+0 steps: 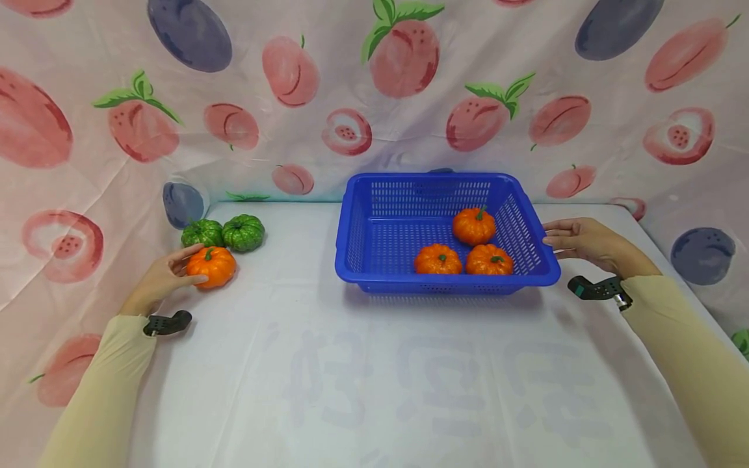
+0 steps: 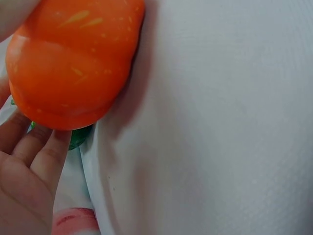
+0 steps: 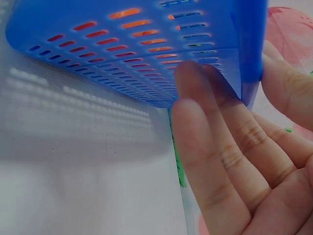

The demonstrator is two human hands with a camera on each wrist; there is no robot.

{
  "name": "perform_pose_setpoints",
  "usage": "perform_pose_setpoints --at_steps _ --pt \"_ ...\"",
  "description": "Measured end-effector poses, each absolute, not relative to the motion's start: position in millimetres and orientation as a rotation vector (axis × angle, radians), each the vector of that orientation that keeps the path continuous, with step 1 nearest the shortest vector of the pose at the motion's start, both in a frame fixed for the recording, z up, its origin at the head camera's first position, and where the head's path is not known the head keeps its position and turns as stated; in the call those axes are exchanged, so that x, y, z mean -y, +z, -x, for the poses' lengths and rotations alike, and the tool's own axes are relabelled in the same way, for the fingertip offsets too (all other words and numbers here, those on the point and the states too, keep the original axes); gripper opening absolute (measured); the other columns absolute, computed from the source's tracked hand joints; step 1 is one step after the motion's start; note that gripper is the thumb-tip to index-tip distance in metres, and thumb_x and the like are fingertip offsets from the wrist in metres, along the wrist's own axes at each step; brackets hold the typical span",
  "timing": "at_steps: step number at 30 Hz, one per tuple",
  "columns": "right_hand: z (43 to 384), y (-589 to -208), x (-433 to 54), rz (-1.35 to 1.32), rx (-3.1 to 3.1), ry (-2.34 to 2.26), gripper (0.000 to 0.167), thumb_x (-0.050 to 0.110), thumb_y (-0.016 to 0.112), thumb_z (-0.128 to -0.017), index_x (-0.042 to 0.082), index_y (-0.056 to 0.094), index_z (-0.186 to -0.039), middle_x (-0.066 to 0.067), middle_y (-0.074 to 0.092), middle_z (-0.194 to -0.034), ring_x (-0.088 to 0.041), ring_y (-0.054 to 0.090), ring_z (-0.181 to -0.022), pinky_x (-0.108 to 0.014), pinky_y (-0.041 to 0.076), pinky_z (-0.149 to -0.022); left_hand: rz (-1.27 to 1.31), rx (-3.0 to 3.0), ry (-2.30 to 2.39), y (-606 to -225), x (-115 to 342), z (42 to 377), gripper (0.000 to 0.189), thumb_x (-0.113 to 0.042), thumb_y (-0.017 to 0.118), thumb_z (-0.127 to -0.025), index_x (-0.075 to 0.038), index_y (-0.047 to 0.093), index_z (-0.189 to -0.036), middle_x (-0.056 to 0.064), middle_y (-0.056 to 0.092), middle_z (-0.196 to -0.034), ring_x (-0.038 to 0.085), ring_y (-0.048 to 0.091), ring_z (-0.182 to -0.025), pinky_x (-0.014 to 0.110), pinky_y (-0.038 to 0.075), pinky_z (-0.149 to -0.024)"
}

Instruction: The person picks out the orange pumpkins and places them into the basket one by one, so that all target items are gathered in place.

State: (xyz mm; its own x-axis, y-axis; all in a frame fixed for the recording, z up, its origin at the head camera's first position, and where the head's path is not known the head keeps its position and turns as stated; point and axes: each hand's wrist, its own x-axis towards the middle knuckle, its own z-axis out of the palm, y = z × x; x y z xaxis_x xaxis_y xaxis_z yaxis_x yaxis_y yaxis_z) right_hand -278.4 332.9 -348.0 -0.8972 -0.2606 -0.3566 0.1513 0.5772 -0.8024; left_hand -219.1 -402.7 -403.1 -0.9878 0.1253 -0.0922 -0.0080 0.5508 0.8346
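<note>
My left hand [image 1: 157, 279] holds an orange pumpkin [image 1: 212, 266] from its left side, thumb in front and fingers behind. In the left wrist view, the smooth underside of that pumpkin [image 2: 73, 63] fills the upper left, fingertips against it. Just behind it sit two green pumpkins [image 1: 222, 234]. At the far side of the table, a blue plastic basket [image 1: 447, 280] contains three orange pumpkins [image 1: 474, 226]. My right hand [image 1: 599, 244] grips the basket's right rim, thumb on the edge and fingers beneath, as the right wrist view shows.
A white cloth covers the table [image 1: 351, 383]. Behind and beside it hangs a curtain [image 1: 409, 130] printed with peaches and plums. Dark camera mounts [image 1: 597, 289] stick out from both wrists.
</note>
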Motion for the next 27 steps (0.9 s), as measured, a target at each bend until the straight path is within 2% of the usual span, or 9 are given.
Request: perform_pose_setpoints --at_steps 1,4,12,18,27 --pt "279 -348 -333 0.090 -2.370 -1.267 0.073 0.030 0.057 -0.093 -0.011 0.024 -0.143 0.027 0.063 -0.093 0.005 0.064 -0.086 -0.027 0.057 -0.084 -0.102 -2.635 1.434 -403 403 219 0.074 -0.014 0.068 -0.086 -0.002 0.028 -0.147 -0.026 0.041 -0.122 -0.024 0.045 -0.096 -0.002 0.040 -0.081" --pt "279 -348 -333 0.095 -2.368 -1.269 0.072 0.030 0.057 -0.094 -0.011 0.024 -0.143 0.028 0.063 -0.091 0.005 0.064 -0.085 -0.025 0.057 -0.083 -0.114 -2.631 1.449 -406 403 219 0.074 -0.012 0.068 -0.086 -0.001 0.027 -0.147 -0.026 0.040 -0.121 -0.024 0.045 -0.096 -0.002 0.041 -0.081" --pt "280 -349 -334 0.095 -2.363 -1.268 0.072 0.030 0.057 -0.093 -0.010 0.024 -0.144 0.029 0.063 -0.091 0.004 0.064 -0.086 -0.025 0.057 -0.083 -0.119 -2.635 1.425 -407 407 218 0.075 -0.014 0.067 -0.087 -0.006 0.026 -0.148 -0.012 0.039 -0.138 -0.026 0.040 -0.099 -0.002 0.040 -0.081" --pt "279 -348 -334 0.088 -2.368 -1.265 0.072 0.030 0.057 -0.094 -0.010 0.024 -0.143 0.028 0.063 -0.091 0.004 0.064 -0.085 -0.027 0.057 -0.084 -0.144 -2.632 1.425 -408 410 217 0.075 -0.011 0.068 -0.086 -0.004 0.026 -0.148 -0.018 0.038 -0.138 -0.027 0.040 -0.100 -0.002 0.040 -0.082" --pt "280 -350 -333 0.080 -2.407 -1.225 0.073 0.033 0.057 -0.093 -0.009 0.025 -0.144 0.022 0.065 -0.099 0.004 0.064 -0.086 -0.028 0.057 -0.085 -0.148 -2.615 1.436 -409 415 217 0.075 -0.009 0.067 -0.086 -0.001 0.024 -0.148 -0.019 0.037 -0.140 -0.028 0.040 -0.100 -0.003 0.039 -0.083"
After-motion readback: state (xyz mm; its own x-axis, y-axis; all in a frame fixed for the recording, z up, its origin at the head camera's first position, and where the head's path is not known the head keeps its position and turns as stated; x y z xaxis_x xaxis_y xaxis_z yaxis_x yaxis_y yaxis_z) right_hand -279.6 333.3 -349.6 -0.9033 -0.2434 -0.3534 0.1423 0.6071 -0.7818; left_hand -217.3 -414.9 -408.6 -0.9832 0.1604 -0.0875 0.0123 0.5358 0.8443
